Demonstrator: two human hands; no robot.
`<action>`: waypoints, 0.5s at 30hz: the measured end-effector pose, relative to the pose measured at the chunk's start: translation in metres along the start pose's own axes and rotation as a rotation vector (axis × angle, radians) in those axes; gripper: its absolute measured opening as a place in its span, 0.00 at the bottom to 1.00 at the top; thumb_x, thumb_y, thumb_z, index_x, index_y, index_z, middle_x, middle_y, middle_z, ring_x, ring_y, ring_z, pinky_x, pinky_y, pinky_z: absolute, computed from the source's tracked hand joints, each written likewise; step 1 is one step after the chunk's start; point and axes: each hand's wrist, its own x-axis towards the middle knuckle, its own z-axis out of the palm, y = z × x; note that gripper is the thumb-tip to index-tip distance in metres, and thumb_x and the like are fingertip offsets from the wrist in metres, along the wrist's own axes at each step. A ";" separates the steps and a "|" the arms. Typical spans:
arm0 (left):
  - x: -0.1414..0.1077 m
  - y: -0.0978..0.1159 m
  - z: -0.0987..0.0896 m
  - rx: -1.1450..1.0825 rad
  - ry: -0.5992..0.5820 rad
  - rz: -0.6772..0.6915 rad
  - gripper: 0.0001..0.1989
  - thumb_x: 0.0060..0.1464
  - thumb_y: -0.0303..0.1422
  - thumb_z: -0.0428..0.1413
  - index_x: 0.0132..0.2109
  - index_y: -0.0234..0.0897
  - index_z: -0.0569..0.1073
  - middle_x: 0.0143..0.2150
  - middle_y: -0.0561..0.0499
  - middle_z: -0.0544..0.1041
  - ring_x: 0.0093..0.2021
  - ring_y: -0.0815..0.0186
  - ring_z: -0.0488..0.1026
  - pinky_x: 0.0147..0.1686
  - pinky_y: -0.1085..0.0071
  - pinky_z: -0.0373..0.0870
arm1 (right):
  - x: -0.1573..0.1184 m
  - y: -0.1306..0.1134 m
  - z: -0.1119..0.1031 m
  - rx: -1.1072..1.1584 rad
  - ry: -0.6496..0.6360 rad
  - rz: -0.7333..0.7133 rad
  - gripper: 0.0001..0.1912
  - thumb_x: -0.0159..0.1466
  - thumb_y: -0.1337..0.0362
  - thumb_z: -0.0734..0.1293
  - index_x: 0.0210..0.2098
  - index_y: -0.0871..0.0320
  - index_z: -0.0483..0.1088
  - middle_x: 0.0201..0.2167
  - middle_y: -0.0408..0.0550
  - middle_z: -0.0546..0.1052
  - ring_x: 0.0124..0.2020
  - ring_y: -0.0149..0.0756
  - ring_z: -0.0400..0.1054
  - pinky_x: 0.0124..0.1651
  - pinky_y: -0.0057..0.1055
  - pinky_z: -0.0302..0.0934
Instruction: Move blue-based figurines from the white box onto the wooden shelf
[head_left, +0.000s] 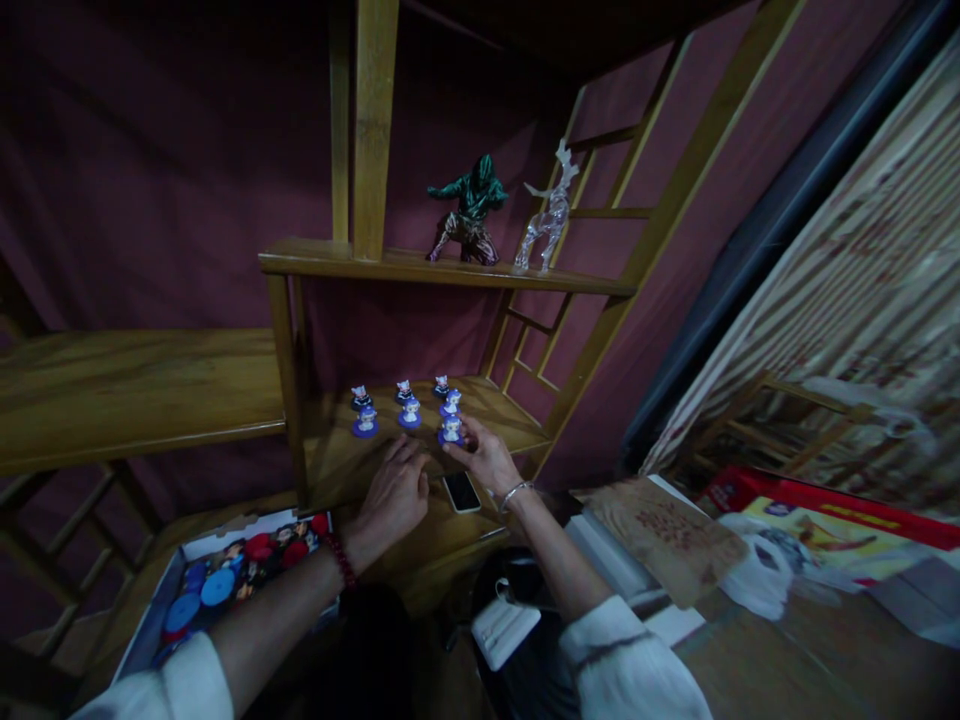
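My right hand (pixel 489 458) pinches a small white figurine on a round purple base (pixel 451 430) at the front right of the lower shelf. My left hand (pixel 394 488) rests low over the shelf's front part, fingers loosely bent and thumb apart, with nothing visible in it. Ahead of it stand two more purple-based figurines, one in the middle (pixel 409 413) and one on the left (pixel 365 421). Another purple-based figurine (pixel 451 403) is just behind the one I hold. Along the back are dark-based figurines, at left (pixel 361 398), middle (pixel 405 391) and right (pixel 442 386).
A phone (pixel 461 492) lies between my wrists. At lower left, a box (pixel 150 610) holds many figurines. Above stand a green figure (pixel 474 210) and a clear deer (pixel 551 215). The wooden upright (pixel 283 380) borders the shelf. Plastic bags (pixel 757 570) lie at right.
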 end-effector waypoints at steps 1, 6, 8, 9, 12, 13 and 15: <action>0.000 -0.002 0.000 0.012 0.004 0.002 0.17 0.50 0.24 0.45 0.44 0.31 0.72 0.52 0.43 0.69 0.58 0.58 0.58 0.57 0.59 0.57 | 0.000 -0.001 0.001 -0.001 -0.003 -0.001 0.26 0.53 0.57 0.66 0.51 0.54 0.62 0.34 0.43 0.72 0.34 0.32 0.66 0.40 0.30 0.61; 0.000 -0.011 -0.003 0.050 0.032 -0.004 0.16 0.50 0.24 0.46 0.44 0.33 0.72 0.51 0.44 0.70 0.57 0.60 0.59 0.57 0.59 0.58 | 0.005 -0.009 0.010 -0.003 -0.012 -0.040 0.25 0.53 0.58 0.67 0.49 0.56 0.64 0.33 0.45 0.72 0.33 0.32 0.66 0.39 0.30 0.61; -0.001 -0.015 -0.007 0.065 0.064 -0.020 0.15 0.50 0.23 0.45 0.43 0.32 0.72 0.50 0.43 0.71 0.56 0.60 0.61 0.56 0.60 0.59 | 0.008 -0.014 0.014 0.003 -0.012 -0.055 0.25 0.53 0.57 0.67 0.49 0.57 0.64 0.34 0.45 0.73 0.34 0.32 0.66 0.39 0.30 0.61; -0.003 -0.017 -0.009 0.072 0.079 -0.028 0.15 0.50 0.23 0.45 0.43 0.32 0.72 0.49 0.43 0.71 0.55 0.60 0.62 0.55 0.61 0.59 | 0.009 -0.016 0.016 0.012 -0.015 -0.060 0.25 0.53 0.57 0.67 0.49 0.57 0.64 0.34 0.46 0.73 0.33 0.32 0.66 0.39 0.30 0.61; -0.008 -0.022 -0.018 0.100 0.121 -0.070 0.15 0.50 0.23 0.45 0.42 0.32 0.72 0.47 0.43 0.72 0.50 0.61 0.65 0.52 0.63 0.62 | 0.013 -0.026 0.023 0.047 -0.046 -0.072 0.24 0.53 0.58 0.67 0.49 0.57 0.64 0.33 0.45 0.73 0.32 0.32 0.67 0.38 0.29 0.62; -0.010 -0.023 -0.021 0.109 0.137 -0.091 0.14 0.50 0.23 0.46 0.42 0.33 0.72 0.46 0.44 0.72 0.49 0.61 0.66 0.51 0.63 0.63 | 0.015 -0.029 0.026 0.053 -0.057 -0.076 0.24 0.53 0.58 0.67 0.49 0.57 0.64 0.33 0.44 0.73 0.32 0.32 0.67 0.38 0.29 0.62; -0.015 -0.024 -0.026 0.126 0.170 -0.145 0.14 0.50 0.24 0.46 0.42 0.35 0.72 0.46 0.45 0.71 0.49 0.60 0.65 0.50 0.63 0.64 | 0.017 -0.036 0.031 0.049 -0.064 -0.084 0.24 0.53 0.58 0.67 0.49 0.56 0.64 0.32 0.44 0.73 0.32 0.32 0.67 0.38 0.29 0.62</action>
